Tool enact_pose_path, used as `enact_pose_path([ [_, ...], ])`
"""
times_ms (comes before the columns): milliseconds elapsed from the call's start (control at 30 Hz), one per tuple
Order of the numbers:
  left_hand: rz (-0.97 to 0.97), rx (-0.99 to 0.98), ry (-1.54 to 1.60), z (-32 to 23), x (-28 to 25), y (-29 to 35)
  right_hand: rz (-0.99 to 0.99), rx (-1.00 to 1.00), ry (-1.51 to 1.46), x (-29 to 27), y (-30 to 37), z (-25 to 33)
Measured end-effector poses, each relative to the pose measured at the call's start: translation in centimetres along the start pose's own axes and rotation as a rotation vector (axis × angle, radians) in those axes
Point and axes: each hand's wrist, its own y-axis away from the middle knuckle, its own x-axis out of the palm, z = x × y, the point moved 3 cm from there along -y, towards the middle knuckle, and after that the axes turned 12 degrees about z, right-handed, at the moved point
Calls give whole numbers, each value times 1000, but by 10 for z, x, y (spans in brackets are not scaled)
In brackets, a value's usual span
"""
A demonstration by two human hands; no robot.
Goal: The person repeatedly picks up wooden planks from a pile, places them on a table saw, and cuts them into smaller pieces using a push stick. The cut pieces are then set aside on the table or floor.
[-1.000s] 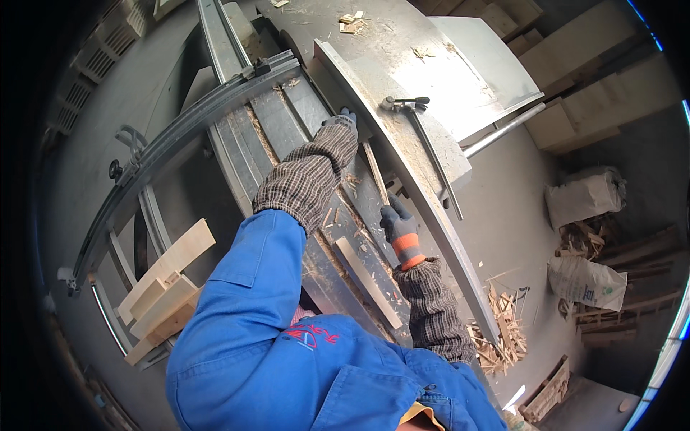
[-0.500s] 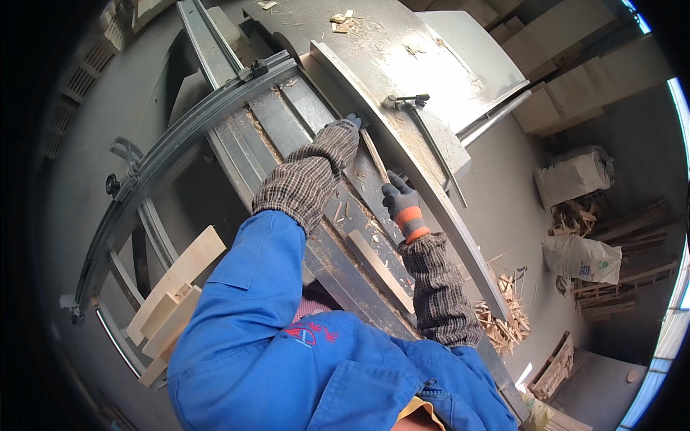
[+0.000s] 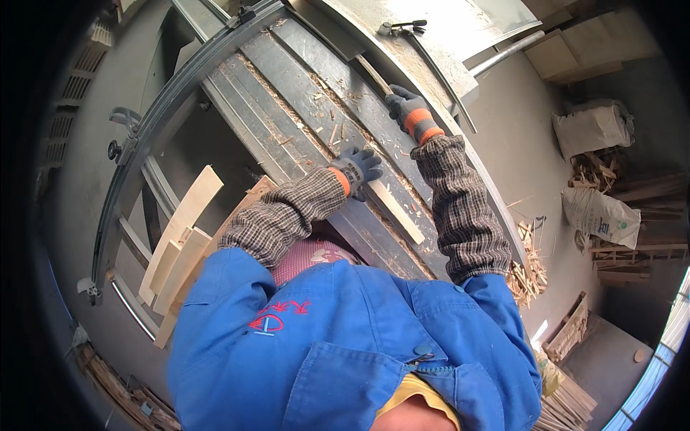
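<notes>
My right hand (image 3: pixel 407 111), in a grey glove with an orange cuff, is closed on the near end of a thin wood strip (image 3: pixel 374 74). That strip lies along the metal fence (image 3: pixel 451 121). My left hand (image 3: pixel 357 172), gloved alike, is over the grooved metal machine table (image 3: pixel 302 47) with its fingers spread. It covers the far end of a short wood piece (image 3: pixel 397 212) lying on the table; whether the palm presses on it I cannot tell.
Wood chips litter the table and its grooves. A curved metal rail (image 3: pixel 162 100) runs along the left, near stacked pale boards (image 3: pixel 183 215). Right of the fence are a rod with a black-handled clamp (image 3: pixel 402 27), a pile of offcuts (image 3: pixel 527 276) and white sacks (image 3: pixel 595 129).
My left hand has come back from the far end of the thin strip to the short wood piece nearer me. The right hand stays at the strip's near end. The view has shifted.
</notes>
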Motion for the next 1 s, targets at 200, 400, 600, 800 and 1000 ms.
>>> enact_pose_path([
  [200,-444,-36,11,24,23,29,13,-48,-32,-5,-9,-8],
  [400,-481,-450,489,78,8,133,40,-148,-185,-12,-39,-28],
  [600,-711,-849,887,165,55,157,76,-107,-142,-3,-16,-2],
  [800,-816,-757,919,247,69,127,80,-63,-159,-4,1,14],
  [1000,-715,-763,1083,270,55,85,51,-43,-201,-8,6,4],
])
